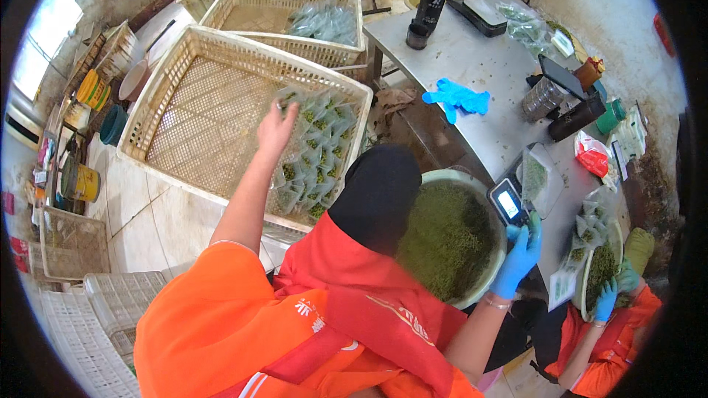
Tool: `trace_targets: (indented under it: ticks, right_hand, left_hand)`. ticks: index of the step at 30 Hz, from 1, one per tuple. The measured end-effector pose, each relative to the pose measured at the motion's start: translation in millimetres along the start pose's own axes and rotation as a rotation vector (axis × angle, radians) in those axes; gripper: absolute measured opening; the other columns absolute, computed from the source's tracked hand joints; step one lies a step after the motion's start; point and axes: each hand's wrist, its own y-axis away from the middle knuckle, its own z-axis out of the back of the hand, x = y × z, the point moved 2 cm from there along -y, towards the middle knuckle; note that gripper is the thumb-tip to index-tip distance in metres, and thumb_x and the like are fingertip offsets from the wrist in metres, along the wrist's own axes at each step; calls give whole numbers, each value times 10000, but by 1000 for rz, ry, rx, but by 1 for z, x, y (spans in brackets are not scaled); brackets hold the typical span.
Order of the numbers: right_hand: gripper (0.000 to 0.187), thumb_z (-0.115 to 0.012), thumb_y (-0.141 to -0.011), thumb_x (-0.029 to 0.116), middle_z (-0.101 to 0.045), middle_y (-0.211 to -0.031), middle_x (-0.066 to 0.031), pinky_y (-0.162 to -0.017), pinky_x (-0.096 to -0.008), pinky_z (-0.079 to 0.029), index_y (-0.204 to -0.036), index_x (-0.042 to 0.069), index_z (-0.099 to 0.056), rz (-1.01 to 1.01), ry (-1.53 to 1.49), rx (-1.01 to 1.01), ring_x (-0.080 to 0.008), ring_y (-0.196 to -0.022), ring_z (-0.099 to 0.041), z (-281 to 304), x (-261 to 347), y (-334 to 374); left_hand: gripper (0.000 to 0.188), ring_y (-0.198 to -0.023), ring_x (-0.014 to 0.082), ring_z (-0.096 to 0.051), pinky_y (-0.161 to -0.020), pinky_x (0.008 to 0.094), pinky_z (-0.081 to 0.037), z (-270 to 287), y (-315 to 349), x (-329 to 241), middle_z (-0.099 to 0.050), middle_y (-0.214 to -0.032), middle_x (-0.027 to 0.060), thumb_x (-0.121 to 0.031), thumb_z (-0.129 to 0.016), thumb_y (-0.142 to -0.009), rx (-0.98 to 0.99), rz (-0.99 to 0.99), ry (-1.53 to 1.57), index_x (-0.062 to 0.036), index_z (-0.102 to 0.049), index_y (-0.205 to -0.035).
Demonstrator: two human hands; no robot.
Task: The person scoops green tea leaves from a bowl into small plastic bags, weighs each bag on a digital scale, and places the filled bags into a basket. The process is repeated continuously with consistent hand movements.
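My bare left hand (277, 127) reaches over a large cream plastic crate (214, 191). Its fingers close on a small clear bag (287, 96) with green contents, at the far end of rows of similar bags (313, 155). On the right, my blue-gloved right hand (518, 258) is raised beside a small digital scale (507, 201), fingers apart and fingertips near its lit display. A clear bag with green material (535, 177) lies on the scale's pan. Below my right hand, a round pale basin (495, 265) holds loose green bits (450, 243).
A metal table (472, 66) carries a blue glove (456, 99), a black flask (433, 0) and a red-white packet (592, 153). Another crate (243, 0) with clear bags stands behind. At lower right, a co-worker's gloved hands (608, 296) work in a second basin (588, 280).
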Motion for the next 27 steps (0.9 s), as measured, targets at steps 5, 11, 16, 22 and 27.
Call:
trace_targets:
  ticks: [5,11,16,22,27]
  right_hand:
    - [271,-473,-875,9,-600,-1039,-93,-607,-245,-493,-1130,-27,-557,-201,150,207,-119,-666,-571,9,-33,53]
    - [323,-547,-841,40,-605,-1058,-103,-691,-280,-502,-1158,-25,-545,-318,292,480,-154,-749,-591,-9,-62,86]
    - [413,-640,-764,135,-611,-1056,-201,-786,-365,-485,-1140,-13,-557,-77,708,510,-312,-897,-622,-7,-86,95]
    - [513,-668,-728,349,-623,-1011,-179,-786,-427,-474,-1127,43,-565,-116,1103,717,-343,-903,-600,-16,-88,123]
    - [178,-602,-737,196,-610,-827,-157,-686,-448,-472,-885,97,-610,-24,1059,799,-357,-789,-587,-25,-108,125]
  left_hand:
    - [672,-948,388,-583,-827,455,-438,-58,-7,80,-606,-979,257,-544,-450,-834,127,226,-73,-16,-380,-1244]
    - [870,-1122,351,-499,-943,405,-396,-100,16,83,-470,-1247,252,-449,-630,-741,385,143,97,-4,-219,-1366]
    - [754,-1103,353,-508,-920,395,-413,-47,23,43,-486,-1236,231,-379,-639,-755,128,-2,119,-20,-311,-1332]
    - [396,-925,246,-603,-803,345,-471,-44,58,-81,-603,-1021,120,-155,-636,-780,-11,-485,479,-65,-496,-1140]
    - [230,-752,242,-618,-677,314,-496,-46,154,-188,-624,-861,92,-110,-628,-780,396,-874,569,-74,-586,-1003]
